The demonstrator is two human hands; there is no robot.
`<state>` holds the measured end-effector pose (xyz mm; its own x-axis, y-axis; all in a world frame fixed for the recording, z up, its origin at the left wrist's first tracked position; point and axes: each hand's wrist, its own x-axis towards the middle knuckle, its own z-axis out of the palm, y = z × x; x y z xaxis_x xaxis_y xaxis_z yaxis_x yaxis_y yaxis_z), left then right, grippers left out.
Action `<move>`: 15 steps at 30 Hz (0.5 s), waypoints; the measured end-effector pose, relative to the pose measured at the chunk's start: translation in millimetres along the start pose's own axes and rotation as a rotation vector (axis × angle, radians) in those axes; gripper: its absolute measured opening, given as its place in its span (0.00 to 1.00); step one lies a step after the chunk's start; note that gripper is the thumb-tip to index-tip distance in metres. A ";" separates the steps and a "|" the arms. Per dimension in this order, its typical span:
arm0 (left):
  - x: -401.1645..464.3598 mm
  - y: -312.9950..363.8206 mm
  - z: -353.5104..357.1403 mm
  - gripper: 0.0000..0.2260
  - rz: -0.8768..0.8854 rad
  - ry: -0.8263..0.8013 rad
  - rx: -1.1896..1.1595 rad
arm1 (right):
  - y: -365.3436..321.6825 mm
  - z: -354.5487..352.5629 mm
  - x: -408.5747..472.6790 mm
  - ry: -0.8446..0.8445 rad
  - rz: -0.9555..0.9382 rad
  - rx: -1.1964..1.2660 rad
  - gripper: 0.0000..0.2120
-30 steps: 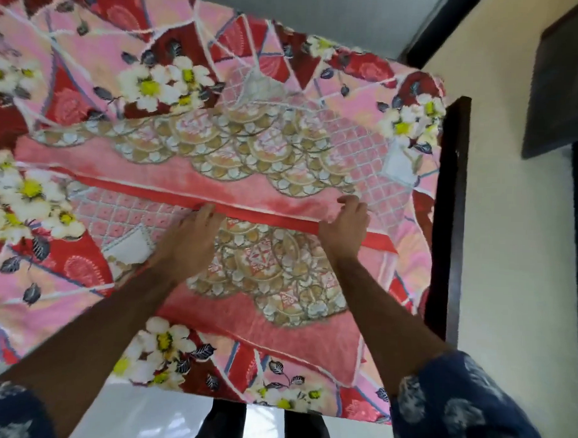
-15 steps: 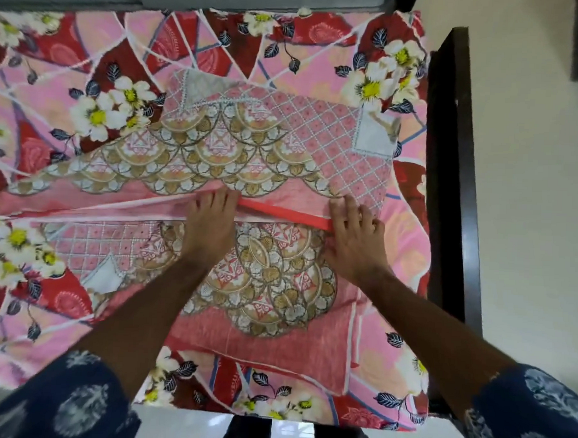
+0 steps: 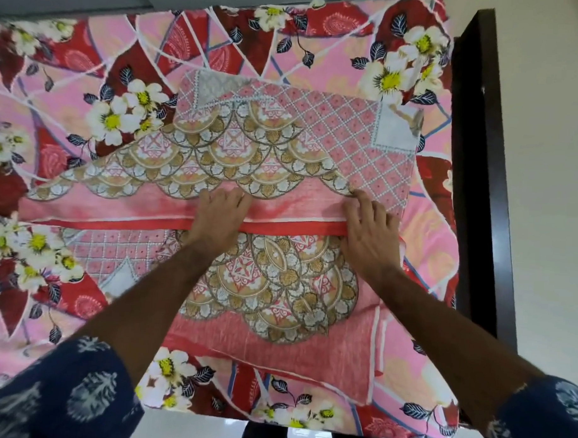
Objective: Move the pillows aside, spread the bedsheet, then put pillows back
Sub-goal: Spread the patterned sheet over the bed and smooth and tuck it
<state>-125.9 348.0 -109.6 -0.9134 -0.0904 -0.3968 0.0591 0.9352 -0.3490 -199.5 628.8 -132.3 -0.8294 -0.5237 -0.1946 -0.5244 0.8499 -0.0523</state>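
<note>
both pillows lay on the floral bedsheet (image 3: 221, 52), long axes left-right. left hand (image 3: 215, 216) and right hand (image 3: 367, 229) pressed flat, fingers spread, on the seam where near pillow (image 3: 279, 284) met far pillow (image 3: 267, 142); contact probably light. hands equally near.

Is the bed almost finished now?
Nearly. The flowery bedsheet is already spread, and both pillows, far pillow and near pillow, lie on it. The left hand and right hand are pressing where they meet. Only final straightening seems left.
</note>
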 end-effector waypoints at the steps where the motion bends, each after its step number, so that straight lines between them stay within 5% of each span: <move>1: 1.2 -2.3 -0.3 0.27 -0.005 -0.002 0.000 | 0.3 -2.2 2.3 -0.004 0.015 -0.003 0.27; 7: -6.3 -41.5 -17.7 0.21 -0.069 0.037 -0.138 | 0.3 -18.8 12.9 -0.109 0.058 0.053 0.36; 15: -5.2 -189.1 -104.3 0.18 -0.043 0.561 -0.275 | -98.4 -114.4 -12.0 -0.164 0.103 0.244 0.27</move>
<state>-174.3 207.3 47.0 -0.9895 -0.0062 0.1447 -0.0199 0.9954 -0.0938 -160.0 544.8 -12.8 -0.8230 -0.4349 -0.3654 -0.3614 0.8972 -0.2539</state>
